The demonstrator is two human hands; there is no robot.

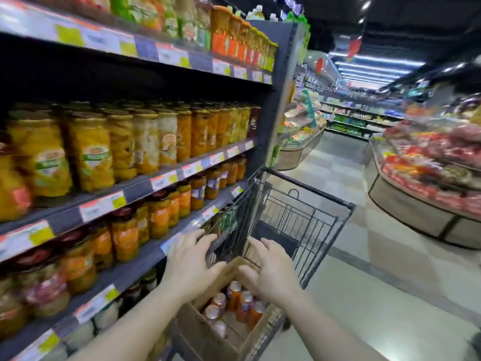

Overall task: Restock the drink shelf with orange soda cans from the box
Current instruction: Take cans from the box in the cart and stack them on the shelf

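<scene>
Left hand [191,261] and right hand [268,269] hover with fingers spread, holding nothing, over the cardboard box [205,332] in the cart [307,220]. Orange soda cans [244,306] stand upright inside. Shelf [145,183] of jars sits left.

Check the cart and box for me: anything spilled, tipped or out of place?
Nothing stands out. The box sits open in the cart with the orange cans upright inside, no spill showing. Both hands, left hand and right hand, reach over the box's far edge. The shelf beside it holds jars, not soda.
</scene>
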